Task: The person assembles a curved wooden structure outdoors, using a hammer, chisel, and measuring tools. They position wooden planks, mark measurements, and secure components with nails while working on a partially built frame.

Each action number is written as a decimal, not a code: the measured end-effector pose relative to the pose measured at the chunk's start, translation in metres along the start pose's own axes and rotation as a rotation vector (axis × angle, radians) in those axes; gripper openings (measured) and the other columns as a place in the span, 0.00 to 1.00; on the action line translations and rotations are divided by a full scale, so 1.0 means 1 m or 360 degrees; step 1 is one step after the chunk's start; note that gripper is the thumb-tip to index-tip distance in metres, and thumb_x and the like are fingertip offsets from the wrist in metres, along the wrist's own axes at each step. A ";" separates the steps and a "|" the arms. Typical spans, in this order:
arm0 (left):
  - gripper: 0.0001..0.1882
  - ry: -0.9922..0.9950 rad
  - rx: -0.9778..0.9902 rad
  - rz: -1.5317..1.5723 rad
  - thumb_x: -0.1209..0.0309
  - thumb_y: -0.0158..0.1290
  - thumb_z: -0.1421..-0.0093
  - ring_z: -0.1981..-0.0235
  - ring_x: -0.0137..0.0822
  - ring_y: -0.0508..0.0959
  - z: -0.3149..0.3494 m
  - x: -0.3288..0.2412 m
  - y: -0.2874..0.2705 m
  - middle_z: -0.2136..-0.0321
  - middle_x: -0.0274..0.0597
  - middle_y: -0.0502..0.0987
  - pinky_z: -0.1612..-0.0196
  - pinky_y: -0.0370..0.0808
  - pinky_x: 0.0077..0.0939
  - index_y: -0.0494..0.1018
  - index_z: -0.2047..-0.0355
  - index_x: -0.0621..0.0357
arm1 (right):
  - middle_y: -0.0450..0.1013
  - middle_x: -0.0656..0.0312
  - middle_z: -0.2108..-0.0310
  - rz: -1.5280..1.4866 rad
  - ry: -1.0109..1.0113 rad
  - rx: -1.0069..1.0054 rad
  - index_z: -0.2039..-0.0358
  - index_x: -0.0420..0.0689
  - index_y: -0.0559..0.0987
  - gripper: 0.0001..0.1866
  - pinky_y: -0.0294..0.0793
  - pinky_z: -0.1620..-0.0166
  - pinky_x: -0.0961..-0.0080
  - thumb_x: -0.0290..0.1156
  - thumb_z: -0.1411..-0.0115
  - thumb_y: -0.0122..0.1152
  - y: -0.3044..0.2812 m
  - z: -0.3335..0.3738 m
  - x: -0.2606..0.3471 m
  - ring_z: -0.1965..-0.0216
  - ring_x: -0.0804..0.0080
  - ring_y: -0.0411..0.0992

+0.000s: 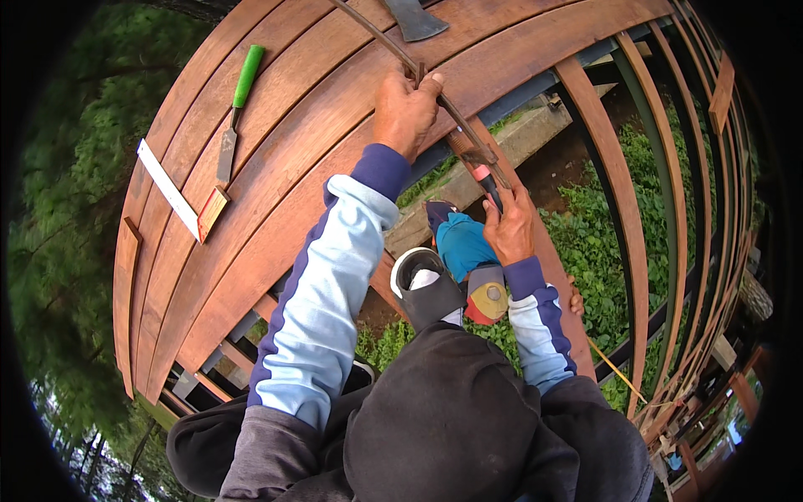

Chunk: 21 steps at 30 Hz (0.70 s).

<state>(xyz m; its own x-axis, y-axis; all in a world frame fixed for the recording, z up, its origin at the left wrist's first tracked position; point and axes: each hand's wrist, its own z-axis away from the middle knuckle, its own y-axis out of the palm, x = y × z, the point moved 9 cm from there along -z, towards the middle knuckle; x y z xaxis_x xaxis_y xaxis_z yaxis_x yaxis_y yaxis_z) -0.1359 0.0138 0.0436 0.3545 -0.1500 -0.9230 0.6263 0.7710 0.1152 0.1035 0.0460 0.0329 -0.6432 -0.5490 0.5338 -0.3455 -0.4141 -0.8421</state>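
My left hand (406,113) is closed around a long, thin metal bar (376,32), which slants across the reddish-brown deck boards (309,151). A short upright peg shows on the bar beside my fingers. My right hand (510,224) grips a tool with a red-and-black handle (485,181). Its dark metal head (478,155) lies at the bar's lower end, over a narrow plank (542,243); whether they touch, I cannot tell. Beyond my left hand, a dark axe head (416,20) rests on the boards.
A green-handled tool with a flat blade (226,155) and a try square (171,192) lie on the boards at left. Below, between open joists (615,180), is a person in a multicoloured cap (487,301). That person's hand (575,297) touches the plank. Green plants (594,243) grow underneath.
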 end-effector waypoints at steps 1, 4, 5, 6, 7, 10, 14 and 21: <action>0.10 0.0002 0.0009 -0.0008 0.74 0.53 0.39 0.83 0.24 0.64 0.000 -0.001 0.000 0.77 0.38 0.68 0.82 0.59 0.20 0.65 0.63 0.66 | 0.67 0.41 0.59 0.0013 -0.0008 -0.0034 0.53 0.33 0.70 0.21 0.69 0.56 0.56 0.24 0.47 0.60 0.000 0.001 0.000 0.58 0.41 0.69; 0.10 -0.0058 0.0011 -0.0021 0.74 0.52 0.39 0.83 0.24 0.63 0.002 0.002 -0.002 0.78 0.39 0.69 0.82 0.60 0.20 0.65 0.63 0.66 | 0.67 0.42 0.60 -0.0317 0.0162 -0.0265 0.58 0.34 0.71 0.17 0.69 0.56 0.56 0.25 0.48 0.62 -0.005 0.003 -0.011 0.60 0.42 0.69; 0.10 -0.0036 0.0020 0.0019 0.74 0.52 0.39 0.83 0.24 0.63 0.004 0.000 -0.002 0.78 0.39 0.69 0.82 0.60 0.20 0.65 0.63 0.66 | 0.67 0.43 0.61 -0.0261 0.0025 -0.0366 0.60 0.34 0.71 0.16 0.69 0.57 0.57 0.26 0.46 0.62 -0.009 0.004 -0.004 0.61 0.43 0.69; 0.10 -0.0017 0.0009 0.0049 0.74 0.52 0.39 0.84 0.24 0.63 0.004 -0.001 -0.002 0.78 0.39 0.69 0.82 0.60 0.20 0.65 0.63 0.66 | 0.68 0.43 0.62 -0.0210 -0.0081 -0.0457 0.61 0.34 0.71 0.15 0.70 0.57 0.58 0.27 0.45 0.62 -0.013 0.003 0.001 0.61 0.43 0.69; 0.10 0.0022 0.0015 0.0108 0.74 0.52 0.39 0.84 0.24 0.63 0.004 -0.003 -0.001 0.78 0.39 0.69 0.83 0.59 0.20 0.65 0.62 0.66 | 0.68 0.44 0.63 -0.0153 -0.0140 -0.0517 0.62 0.34 0.71 0.14 0.70 0.58 0.59 0.28 0.44 0.62 -0.015 0.004 0.004 0.62 0.44 0.69; 0.10 -0.0021 0.0002 -0.0010 0.74 0.52 0.39 0.84 0.24 0.64 0.004 -0.001 -0.003 0.78 0.39 0.69 0.82 0.60 0.20 0.65 0.62 0.66 | 0.70 0.46 0.63 -0.0078 -0.0086 -0.0358 0.60 0.34 0.71 0.13 0.72 0.60 0.61 0.28 0.42 0.60 -0.008 0.001 0.000 0.61 0.47 0.70; 0.10 -0.0015 0.0021 -0.0035 0.74 0.53 0.39 0.83 0.24 0.63 0.002 -0.002 -0.001 0.78 0.38 0.69 0.82 0.59 0.20 0.64 0.62 0.66 | 0.68 0.45 0.61 -0.0449 0.0084 -0.0254 0.60 0.33 0.69 0.15 0.69 0.54 0.60 0.22 0.47 0.61 -0.005 0.000 -0.011 0.58 0.45 0.68; 0.10 -0.0046 0.0019 0.0035 0.74 0.52 0.39 0.84 0.23 0.63 0.007 -0.003 -0.004 0.79 0.36 0.68 0.82 0.59 0.20 0.64 0.62 0.67 | 0.66 0.44 0.59 -0.0196 -0.0084 -0.0317 0.61 0.34 0.67 0.19 0.69 0.56 0.63 0.20 0.52 0.65 -0.006 0.007 0.001 0.58 0.47 0.68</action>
<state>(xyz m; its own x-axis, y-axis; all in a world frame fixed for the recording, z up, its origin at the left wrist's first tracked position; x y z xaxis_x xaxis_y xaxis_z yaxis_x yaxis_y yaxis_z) -0.1343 0.0067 0.0486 0.3882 -0.1511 -0.9091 0.6263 0.7669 0.1400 0.1096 0.0429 0.0387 -0.5530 -0.5424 0.6325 -0.5505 -0.3320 -0.7660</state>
